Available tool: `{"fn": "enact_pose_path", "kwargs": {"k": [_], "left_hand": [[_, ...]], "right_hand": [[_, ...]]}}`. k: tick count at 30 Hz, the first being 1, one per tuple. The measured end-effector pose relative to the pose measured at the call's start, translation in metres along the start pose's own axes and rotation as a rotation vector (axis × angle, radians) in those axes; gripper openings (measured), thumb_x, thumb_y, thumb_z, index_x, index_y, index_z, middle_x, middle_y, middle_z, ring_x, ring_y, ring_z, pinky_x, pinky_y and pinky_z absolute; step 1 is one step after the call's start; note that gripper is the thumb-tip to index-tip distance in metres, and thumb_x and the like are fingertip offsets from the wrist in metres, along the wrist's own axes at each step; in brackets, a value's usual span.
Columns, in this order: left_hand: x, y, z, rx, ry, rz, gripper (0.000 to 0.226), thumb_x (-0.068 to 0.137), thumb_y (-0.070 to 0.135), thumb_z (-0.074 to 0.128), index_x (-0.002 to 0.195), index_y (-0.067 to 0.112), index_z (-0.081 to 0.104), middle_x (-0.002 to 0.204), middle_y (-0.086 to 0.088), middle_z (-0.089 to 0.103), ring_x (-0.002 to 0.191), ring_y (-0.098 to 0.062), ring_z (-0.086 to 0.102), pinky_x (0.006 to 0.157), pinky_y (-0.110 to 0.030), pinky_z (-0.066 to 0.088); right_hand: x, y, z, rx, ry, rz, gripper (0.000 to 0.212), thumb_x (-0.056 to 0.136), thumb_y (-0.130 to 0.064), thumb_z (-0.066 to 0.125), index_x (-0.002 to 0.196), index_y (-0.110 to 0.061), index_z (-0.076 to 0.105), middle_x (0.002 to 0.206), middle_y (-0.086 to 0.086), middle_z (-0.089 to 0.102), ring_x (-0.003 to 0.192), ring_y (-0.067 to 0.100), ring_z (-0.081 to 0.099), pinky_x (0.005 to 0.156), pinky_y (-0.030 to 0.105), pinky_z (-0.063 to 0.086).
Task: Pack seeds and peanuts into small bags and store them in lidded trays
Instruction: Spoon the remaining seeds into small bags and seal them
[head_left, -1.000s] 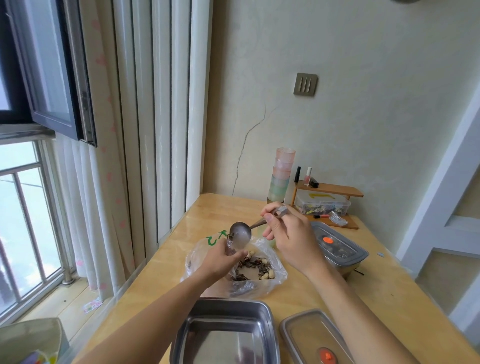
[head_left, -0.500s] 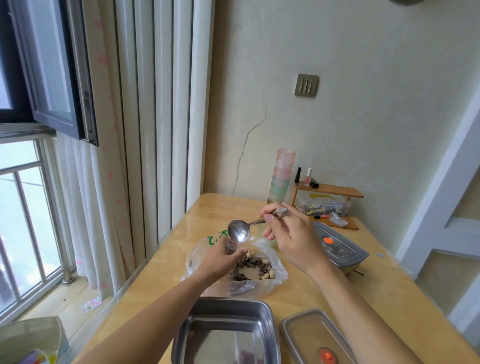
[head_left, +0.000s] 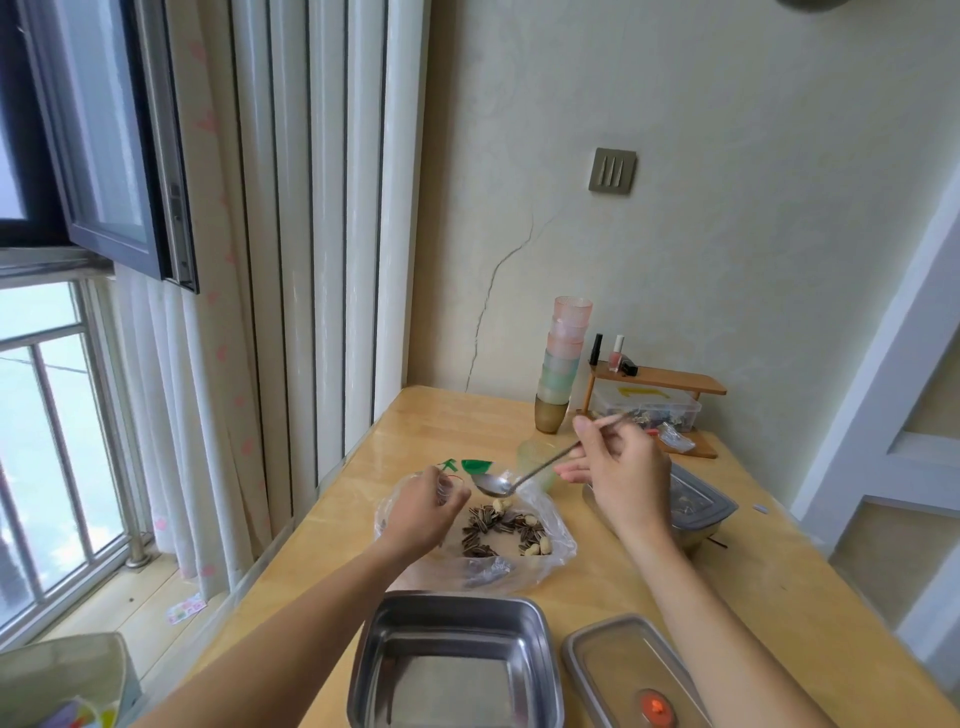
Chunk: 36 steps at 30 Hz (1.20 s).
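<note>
Striped sunflower seeds and peanuts (head_left: 501, 530) lie on a large clear plastic bag (head_left: 556, 540) spread on the wooden table (head_left: 779, 571). My left hand (head_left: 426, 506) pinches a small clear bag (head_left: 448, 486) above the pile's left edge. My right hand (head_left: 621, 475) grips the handle of a metal spoon (head_left: 493, 483), whose empty bowl hovers just right of the small bag. An open steel tray (head_left: 457, 665) sits near me, with a clear lid (head_left: 623, 675) bearing an orange valve beside it. A lidded steel tray (head_left: 696, 512) stands behind my right wrist.
A stack of pastel cups (head_left: 563, 364) and a small green cup (head_left: 535, 457) stand toward the wall. A wooden shelf (head_left: 660, 382) with small bottles and a clear box is at the back right. Window and curtains run along the left; the table's left edge is close.
The spoon has dropped from above the small bag to just right of it, bowl now level. My right hand has moved slightly right; my left hand keeps the small bag.
</note>
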<state>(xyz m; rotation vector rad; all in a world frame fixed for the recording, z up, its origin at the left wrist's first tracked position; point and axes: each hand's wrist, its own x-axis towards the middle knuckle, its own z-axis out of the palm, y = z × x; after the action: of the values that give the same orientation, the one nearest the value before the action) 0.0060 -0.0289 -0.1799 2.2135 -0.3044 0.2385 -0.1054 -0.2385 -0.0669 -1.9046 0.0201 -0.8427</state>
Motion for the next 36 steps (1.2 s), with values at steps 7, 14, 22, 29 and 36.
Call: {"fn": "enact_pose_path", "kwargs": {"k": [7, 14, 22, 29, 36], "left_hand": [[0.019, -0.006, -0.001, 0.358, 0.049, 0.224, 0.038, 0.100, 0.053, 0.055, 0.110, 0.020, 0.070, 0.155, -0.006, 0.033, 0.145, -0.025, 0.021, 0.117, -0.042, 0.026], [0.045, 0.006, 0.006, 0.368, -0.077, 0.190, 0.036, 0.099, 0.056, 0.055, 0.107, 0.024, 0.070, 0.159, -0.006, 0.037, 0.153, -0.025, 0.016, 0.119, -0.045, 0.015], [0.049, 0.005, 0.011, 0.362, -0.011, 0.175, 0.035, 0.103, 0.052, 0.048, 0.103, 0.022, 0.065, 0.104, 0.007, 0.070, 0.100, -0.015, 0.063, 0.097, -0.036, 0.029], [0.037, 0.018, 0.001, 0.292, 0.043, 0.228, 0.033, 0.104, 0.049, 0.050, 0.098, 0.021, 0.065, 0.098, 0.008, 0.067, 0.094, -0.014, 0.060, 0.102, -0.039, 0.032], [0.017, 0.019, -0.017, 0.269, 0.044, 0.279, 0.033, 0.103, 0.049, 0.051, 0.098, 0.019, 0.065, 0.098, 0.007, 0.067, 0.093, -0.014, 0.058, 0.098, -0.039, 0.033]], "right_hand": [[-0.012, 0.036, 0.007, 0.068, 0.043, 0.313, 0.044, 0.102, -0.038, 0.061, 0.083, 0.001, 0.065, 0.062, 0.007, 0.074, 0.057, 0.024, 0.076, 0.067, 0.048, 0.063], [-0.018, 0.066, 0.018, 0.221, 0.059, 0.527, 0.043, 0.103, -0.036, 0.061, 0.091, 0.005, 0.067, 0.069, 0.013, 0.076, 0.064, 0.029, 0.078, 0.076, 0.049, 0.063], [-0.018, 0.077, 0.018, 0.274, 0.095, 0.526, 0.035, 0.101, -0.034, 0.065, 0.095, 0.000, 0.065, 0.072, 0.011, 0.077, 0.067, 0.031, 0.078, 0.079, 0.051, 0.061], [-0.024, 0.071, 0.019, 0.279, 0.082, 0.483, 0.027, 0.103, -0.027, 0.064, 0.096, -0.001, 0.064, 0.080, 0.020, 0.075, 0.066, 0.032, 0.078, 0.071, 0.045, 0.061], [-0.037, 0.065, 0.005, 0.204, 0.082, 0.458, 0.024, 0.105, -0.026, 0.059, 0.098, -0.004, 0.063, 0.074, 0.012, 0.076, 0.067, 0.026, 0.078, 0.073, 0.041, 0.060]]}}
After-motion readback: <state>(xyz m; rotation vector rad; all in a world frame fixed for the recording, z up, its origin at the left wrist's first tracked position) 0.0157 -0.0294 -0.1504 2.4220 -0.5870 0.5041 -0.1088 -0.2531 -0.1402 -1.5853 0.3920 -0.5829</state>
